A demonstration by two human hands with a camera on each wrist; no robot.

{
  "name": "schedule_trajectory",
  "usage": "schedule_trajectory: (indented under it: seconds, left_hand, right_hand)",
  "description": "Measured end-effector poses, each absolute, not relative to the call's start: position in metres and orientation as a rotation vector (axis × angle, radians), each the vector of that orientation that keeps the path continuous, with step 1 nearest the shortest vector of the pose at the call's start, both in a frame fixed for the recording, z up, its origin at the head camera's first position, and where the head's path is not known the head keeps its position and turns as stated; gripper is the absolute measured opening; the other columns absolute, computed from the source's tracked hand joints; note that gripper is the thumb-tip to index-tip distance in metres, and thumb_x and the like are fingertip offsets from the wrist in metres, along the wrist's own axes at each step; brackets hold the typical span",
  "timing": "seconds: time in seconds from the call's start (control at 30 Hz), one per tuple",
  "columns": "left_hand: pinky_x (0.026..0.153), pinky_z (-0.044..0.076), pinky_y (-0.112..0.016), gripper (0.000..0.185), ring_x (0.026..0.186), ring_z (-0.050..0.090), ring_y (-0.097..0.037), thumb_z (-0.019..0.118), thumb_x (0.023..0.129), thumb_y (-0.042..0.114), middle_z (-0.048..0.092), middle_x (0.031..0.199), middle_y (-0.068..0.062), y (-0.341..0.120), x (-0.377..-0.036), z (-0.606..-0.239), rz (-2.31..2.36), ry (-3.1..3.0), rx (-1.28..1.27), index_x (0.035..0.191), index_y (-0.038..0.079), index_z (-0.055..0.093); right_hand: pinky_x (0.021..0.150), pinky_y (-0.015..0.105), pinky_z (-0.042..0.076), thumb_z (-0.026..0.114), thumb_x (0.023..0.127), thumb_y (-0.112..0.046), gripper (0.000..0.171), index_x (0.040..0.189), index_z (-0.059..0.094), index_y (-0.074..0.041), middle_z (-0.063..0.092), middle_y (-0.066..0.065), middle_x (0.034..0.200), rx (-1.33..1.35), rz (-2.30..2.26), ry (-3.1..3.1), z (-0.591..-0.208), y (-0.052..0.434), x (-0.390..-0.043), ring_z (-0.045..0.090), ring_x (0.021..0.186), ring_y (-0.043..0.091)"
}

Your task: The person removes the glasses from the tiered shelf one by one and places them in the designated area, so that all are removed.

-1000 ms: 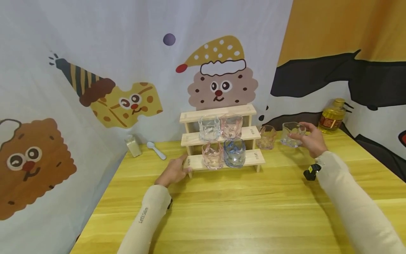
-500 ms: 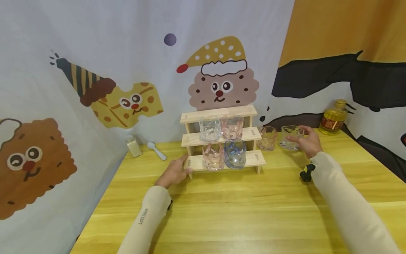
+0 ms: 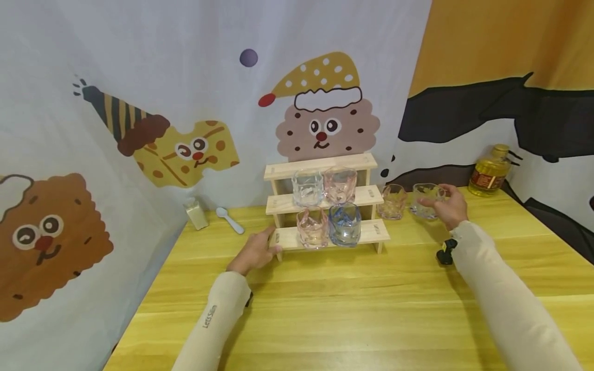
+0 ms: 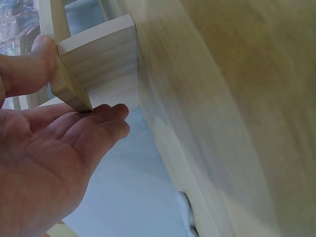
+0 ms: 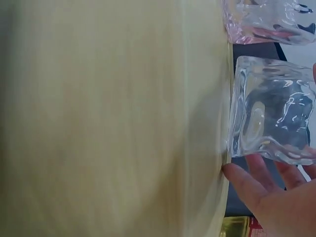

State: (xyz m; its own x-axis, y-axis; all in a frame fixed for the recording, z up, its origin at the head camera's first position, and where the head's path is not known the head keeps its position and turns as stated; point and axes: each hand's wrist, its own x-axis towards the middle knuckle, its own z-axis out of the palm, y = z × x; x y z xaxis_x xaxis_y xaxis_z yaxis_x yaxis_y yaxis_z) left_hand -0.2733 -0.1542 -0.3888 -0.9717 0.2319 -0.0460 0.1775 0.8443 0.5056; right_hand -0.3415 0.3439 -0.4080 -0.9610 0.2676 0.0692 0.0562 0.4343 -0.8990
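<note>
the right hand point(image 3: 449, 208) is curling round a clear glass point(image 3: 424, 201) standing on the table point(image 3: 352, 304) beside a pink glass point(image 3: 392, 202); its fingertips are hidden. the left hand point(image 3: 254, 252) is pinching the rack's point(image 3: 325, 206) lower left corner, palm mostly unseen.

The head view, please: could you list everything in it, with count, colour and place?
wooden step rack: one, pale wood, back middle of the table.
glasses on the rack: four; clear and pink on the middle step, pink and blue on the bottom step.
peach glass: one, on the table right of the rack.
clear glass: one, on the table beside the peach one.
oil bottle: one, yellow, far right.
spoon: one, white, left of the rack.
small carton: one, pale, by the curtain.
left hand: holds the rack's bottom-left corner.
right hand: fingers round the clear glass.
</note>
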Motion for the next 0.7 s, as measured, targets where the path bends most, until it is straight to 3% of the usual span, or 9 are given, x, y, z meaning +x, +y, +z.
schedule_trajectory:
  seconds: [0.7]
  left_hand:
    - [0.117, 0.039, -0.055, 0.07, 0.141, 0.045, -0.044, 0.064, 0.099, 0.023, 0.047, 0.15, -0.03, -0.1539, -0.2726, -0.3891, 0.8, 2.904, 0.327, 0.158, 0.008, 0.03]
  right_hand:
    - [0.109, 0.065, 0.038, 0.076, 0.089, -0.034, 0.094, 0.157, 0.02, 0.0, 0.024, 0.03, 0.161, -0.312, 1.458, -2.55, -0.4027, 0.3383, -0.3404, 0.031, 0.141, 0.053]
